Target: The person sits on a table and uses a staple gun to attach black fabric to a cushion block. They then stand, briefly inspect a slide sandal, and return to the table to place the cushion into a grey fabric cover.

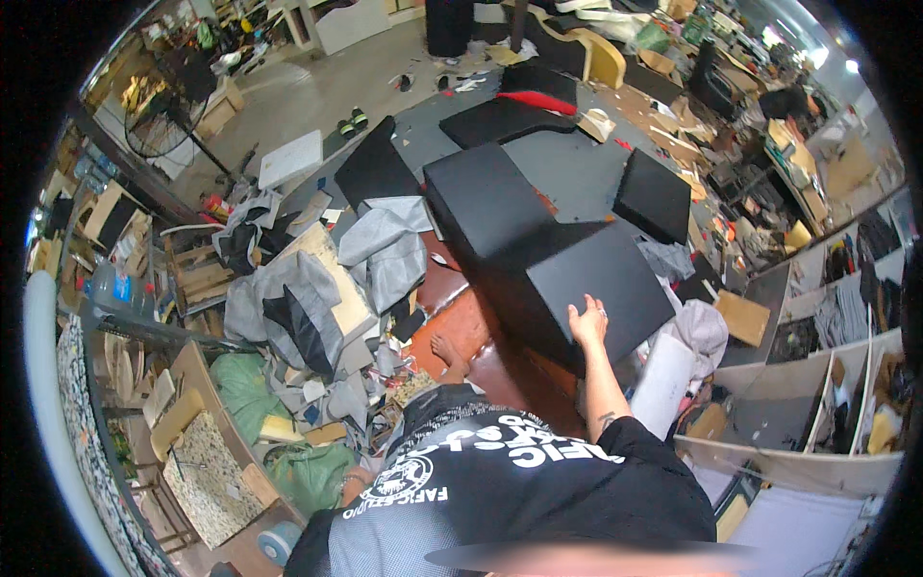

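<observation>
My right hand (588,325) lies with fingers spread on the top of a large black upholstered block (601,274), near its front edge. Another black block (487,192) stands against it on the far left side. Both rest over a reddish-brown covered surface (454,325), where a bare foot (449,352) shows. Low beside my body, close to a green sack (310,473), a small part of my left hand (357,480) is visible. Its fingers are hidden, so what it holds, if anything, cannot be made out.
Grey fabric (288,298) and offcuts lie heaped to the left. Further off are black padded panels (505,121) and a flat black cushion (654,195). A pedestal fan (163,120) stands back left. Pale shelving (769,423) lines the right, beside a white roll (661,380).
</observation>
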Action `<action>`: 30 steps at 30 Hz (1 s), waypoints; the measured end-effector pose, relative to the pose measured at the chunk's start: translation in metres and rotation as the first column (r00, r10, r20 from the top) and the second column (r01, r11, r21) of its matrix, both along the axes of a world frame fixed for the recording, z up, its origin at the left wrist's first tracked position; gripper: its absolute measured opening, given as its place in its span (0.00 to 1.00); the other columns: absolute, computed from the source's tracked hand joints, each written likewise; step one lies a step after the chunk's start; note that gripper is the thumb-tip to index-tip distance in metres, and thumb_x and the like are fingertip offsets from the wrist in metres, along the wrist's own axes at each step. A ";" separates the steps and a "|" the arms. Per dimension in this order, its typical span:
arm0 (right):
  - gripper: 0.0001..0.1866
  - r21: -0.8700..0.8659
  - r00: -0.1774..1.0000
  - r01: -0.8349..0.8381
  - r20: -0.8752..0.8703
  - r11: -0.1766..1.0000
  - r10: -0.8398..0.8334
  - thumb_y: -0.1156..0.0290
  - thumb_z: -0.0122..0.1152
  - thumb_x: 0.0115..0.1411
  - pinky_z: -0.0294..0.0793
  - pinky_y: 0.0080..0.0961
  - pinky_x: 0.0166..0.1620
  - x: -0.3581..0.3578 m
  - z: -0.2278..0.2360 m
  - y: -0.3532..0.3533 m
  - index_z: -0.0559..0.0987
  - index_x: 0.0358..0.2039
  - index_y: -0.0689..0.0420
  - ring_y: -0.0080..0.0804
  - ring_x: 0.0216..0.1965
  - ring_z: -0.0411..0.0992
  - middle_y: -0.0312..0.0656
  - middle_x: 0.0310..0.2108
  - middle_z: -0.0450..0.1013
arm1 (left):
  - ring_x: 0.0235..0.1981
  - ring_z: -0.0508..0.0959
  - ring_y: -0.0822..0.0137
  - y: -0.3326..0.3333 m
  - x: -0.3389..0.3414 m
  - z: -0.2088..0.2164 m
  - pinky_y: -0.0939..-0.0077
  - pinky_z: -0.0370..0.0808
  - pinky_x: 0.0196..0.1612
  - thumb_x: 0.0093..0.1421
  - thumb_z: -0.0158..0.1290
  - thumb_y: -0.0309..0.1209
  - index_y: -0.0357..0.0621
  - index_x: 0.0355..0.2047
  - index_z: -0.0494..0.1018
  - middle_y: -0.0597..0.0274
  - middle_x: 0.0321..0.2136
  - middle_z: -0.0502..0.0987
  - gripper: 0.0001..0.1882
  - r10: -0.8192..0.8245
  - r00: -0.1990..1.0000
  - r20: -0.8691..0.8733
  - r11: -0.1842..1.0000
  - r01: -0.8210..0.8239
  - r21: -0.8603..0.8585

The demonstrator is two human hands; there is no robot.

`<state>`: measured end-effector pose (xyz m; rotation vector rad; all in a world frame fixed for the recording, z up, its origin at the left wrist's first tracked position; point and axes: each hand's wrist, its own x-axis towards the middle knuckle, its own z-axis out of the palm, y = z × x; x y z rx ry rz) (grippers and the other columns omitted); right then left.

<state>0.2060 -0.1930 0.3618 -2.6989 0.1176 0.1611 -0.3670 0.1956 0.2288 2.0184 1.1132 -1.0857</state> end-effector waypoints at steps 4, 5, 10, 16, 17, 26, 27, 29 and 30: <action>0.51 -0.245 0.880 0.035 -0.451 0.969 -0.146 0.48 0.65 0.61 0.58 0.71 0.64 0.029 0.014 0.052 0.47 0.76 0.44 0.71 0.72 0.44 0.51 0.77 0.35 | 0.52 0.77 0.42 0.028 0.052 -0.030 0.52 0.73 0.54 0.65 0.50 0.39 0.39 0.51 0.71 0.42 0.50 0.78 0.19 -0.018 0.982 0.189 1.000 0.022 -0.021; 0.54 -0.308 0.855 -0.002 -0.494 0.951 -0.158 0.48 0.67 0.60 0.58 0.70 0.65 0.028 0.009 0.060 0.43 0.76 0.45 0.73 0.72 0.42 0.52 0.77 0.32 | 0.51 0.77 0.42 0.042 0.075 -0.033 0.51 0.74 0.53 0.65 0.49 0.38 0.39 0.49 0.73 0.42 0.49 0.79 0.18 -0.061 0.963 0.261 0.998 0.060 0.012; 0.65 -0.477 0.780 0.083 -0.515 0.875 -0.355 0.49 0.72 0.56 0.58 0.68 0.66 0.035 -0.043 0.084 0.32 0.76 0.49 0.76 0.73 0.35 0.56 0.77 0.25 | 0.46 0.80 0.42 0.113 0.191 -0.023 0.52 0.76 0.50 0.67 0.48 0.36 0.37 0.47 0.78 0.44 0.43 0.82 0.18 0.082 0.852 0.517 0.950 -0.224 0.217; 0.63 -0.554 0.423 0.119 -0.723 0.824 -0.547 0.49 0.68 0.59 0.58 0.61 0.68 0.109 -0.058 0.106 0.29 0.73 0.57 0.70 0.71 0.48 0.66 0.73 0.33 | 0.43 0.79 0.53 0.202 0.269 -0.015 0.61 0.74 0.48 0.69 0.51 0.46 0.42 0.53 0.77 0.51 0.44 0.81 0.23 0.534 0.754 0.383 0.824 -0.565 -0.037; 0.61 -0.579 0.443 0.041 -0.720 0.814 -0.535 0.50 0.68 0.59 0.59 0.60 0.67 0.115 -0.057 0.109 0.31 0.72 0.57 0.69 0.70 0.49 0.65 0.72 0.35 | 0.36 0.77 0.61 0.214 0.280 -0.018 0.63 0.74 0.40 0.70 0.50 0.46 0.45 0.52 0.78 0.59 0.39 0.80 0.21 0.607 0.729 0.316 0.779 -0.625 -0.056; 0.40 -0.513 0.447 -0.006 -0.769 0.858 -0.457 0.53 0.63 0.61 0.65 0.53 0.61 0.178 -0.091 0.141 0.51 0.62 0.59 0.62 0.60 0.60 0.62 0.60 0.52 | 0.43 0.81 0.42 0.303 0.385 -0.025 0.52 0.76 0.47 0.68 0.48 0.47 0.46 0.46 0.81 0.41 0.43 0.81 0.21 0.332 0.876 0.350 0.943 -0.320 -0.094; 0.38 -0.498 0.457 -0.003 -0.772 0.867 -0.442 0.54 0.62 0.61 0.66 0.53 0.61 0.190 -0.096 0.148 0.53 0.61 0.59 0.61 0.59 0.62 0.62 0.58 0.54 | 0.44 0.81 0.42 0.312 0.399 -0.021 0.52 0.76 0.47 0.68 0.48 0.47 0.46 0.46 0.80 0.41 0.43 0.81 0.21 0.271 0.920 0.283 0.963 -0.259 -0.077; 0.34 -0.461 0.476 0.007 -0.779 0.887 -0.408 0.54 0.61 0.62 0.67 0.51 0.59 0.215 -0.103 0.163 0.57 0.59 0.59 0.59 0.57 0.64 0.61 0.56 0.58 | 0.45 0.81 0.42 0.342 0.431 -0.010 0.51 0.76 0.48 0.68 0.47 0.47 0.45 0.48 0.80 0.42 0.44 0.81 0.21 0.183 0.961 0.206 0.983 -0.176 -0.054; 0.32 -0.439 0.491 0.011 -0.780 0.899 -0.387 0.55 0.60 0.62 0.68 0.50 0.58 0.228 -0.106 0.171 0.59 0.58 0.59 0.58 0.56 0.65 0.61 0.54 0.60 | 0.45 0.81 0.42 0.361 0.449 -0.004 0.51 0.76 0.48 0.68 0.47 0.47 0.45 0.48 0.79 0.42 0.45 0.81 0.21 0.151 0.974 0.171 0.988 -0.145 -0.046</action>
